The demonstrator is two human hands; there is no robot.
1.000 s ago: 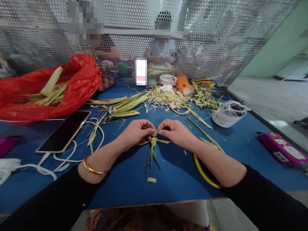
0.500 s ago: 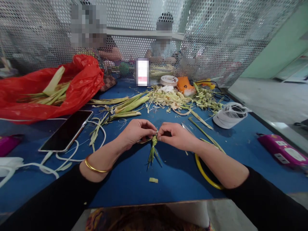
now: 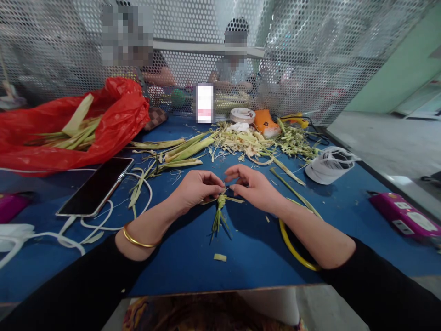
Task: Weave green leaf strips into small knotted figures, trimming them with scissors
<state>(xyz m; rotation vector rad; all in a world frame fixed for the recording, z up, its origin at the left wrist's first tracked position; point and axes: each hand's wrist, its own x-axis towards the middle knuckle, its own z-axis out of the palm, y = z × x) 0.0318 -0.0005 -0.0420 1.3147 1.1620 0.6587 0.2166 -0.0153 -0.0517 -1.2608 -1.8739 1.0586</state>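
Note:
My left hand (image 3: 197,189) is closed in a pinch, thumb against fingers, at the top of a small knotted piece of green plant strips (image 3: 221,201). Thin dark green ends fan out below the knot toward me, and a pale strip (image 3: 236,200) sticks out to its right. Just right of the piece, my right hand (image 3: 254,189) has its fingers apart, thumb tip close to the knot; I see nothing in its grasp. A short leaf scrap (image 3: 219,258) lies on the blue table nearer me.
At left are a red plastic bag (image 3: 127,110) of leaves, a phone (image 3: 96,186) and white cables. Long leaves (image 3: 186,149) and shredded fibres (image 3: 237,140) lie behind my hands. At right are a yellow hoop (image 3: 296,253), a white strip bundle (image 3: 327,168) and a purple power strip (image 3: 401,214).
My right hand has opened its pinch and lifted its fingers slightly off the knotted piece. The pale strip now shows at the right. My left hand keeps its pinch in place.

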